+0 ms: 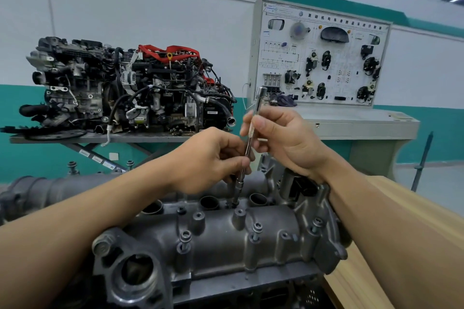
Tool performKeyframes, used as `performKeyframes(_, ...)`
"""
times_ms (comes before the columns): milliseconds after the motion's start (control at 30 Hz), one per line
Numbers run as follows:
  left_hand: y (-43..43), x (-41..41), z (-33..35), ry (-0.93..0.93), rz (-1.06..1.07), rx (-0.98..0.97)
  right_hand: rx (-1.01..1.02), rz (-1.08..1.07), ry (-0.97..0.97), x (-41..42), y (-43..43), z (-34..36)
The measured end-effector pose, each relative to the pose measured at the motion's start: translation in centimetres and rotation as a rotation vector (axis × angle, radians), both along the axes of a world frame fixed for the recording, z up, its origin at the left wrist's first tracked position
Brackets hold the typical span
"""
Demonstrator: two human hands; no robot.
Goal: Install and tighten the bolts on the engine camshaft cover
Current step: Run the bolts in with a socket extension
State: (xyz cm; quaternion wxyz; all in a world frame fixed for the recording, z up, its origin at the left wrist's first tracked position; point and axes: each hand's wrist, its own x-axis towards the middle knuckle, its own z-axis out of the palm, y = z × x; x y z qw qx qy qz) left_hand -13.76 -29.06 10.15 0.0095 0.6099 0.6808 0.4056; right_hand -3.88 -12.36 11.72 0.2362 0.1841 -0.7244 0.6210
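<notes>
camshaft cover nearest, several bolts standing proud in its front bosses. hands close together on one slim driver bar, tilted, tip at a hole on the cover's far edge: left hand pinches the lower shaft, right hand grips higher up. behind: second engine on a stand, wiring display board.

The cover is showing dull dark grey; the tool is gleaming silver. The engine is showing black and silver, its straps red. The wall is running white with teal bands, the board is showing pale grey, and the bench is showing pale, streaked wood-brown.
</notes>
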Motion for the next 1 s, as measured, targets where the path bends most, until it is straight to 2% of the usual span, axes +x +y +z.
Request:
performKeyframes(200, -0.08, 0.30, -0.30, -0.030, 0.003, -0.008, -0.003, 0.012, -0.081, 0.21, -0.23, 0.04)
performKeyframes(433, -0.03, 0.50, 0.02, -0.008, 0.040, 0.112, -0.011, -0.093, -0.006, 0.08, -0.21, -0.07)
performKeyframes(567, 0.10, 0.02, -0.09, 0.041, 0.028, 0.057, 0.027, -0.037, -0.016, 0.03, -0.10, -0.03)
performKeyframes(700, 0.00, -0.27, -0.04, 0.015, -0.001, 0.003, -0.021, 0.066, -0.068, 0.24, 0.03, 0.12)
performKeyframes(867, 0.01, -0.27, -0.03, -0.042, -0.042, -0.033, -0.035, 0.017, -0.030, 0.01, -0.08, -0.15)
performKeyframes(1000, 0.18, -0.14, -0.15, -0.031, -0.031, 0.021, -0.023, -0.044, 0.044, 0.00, -0.42, -0.03)
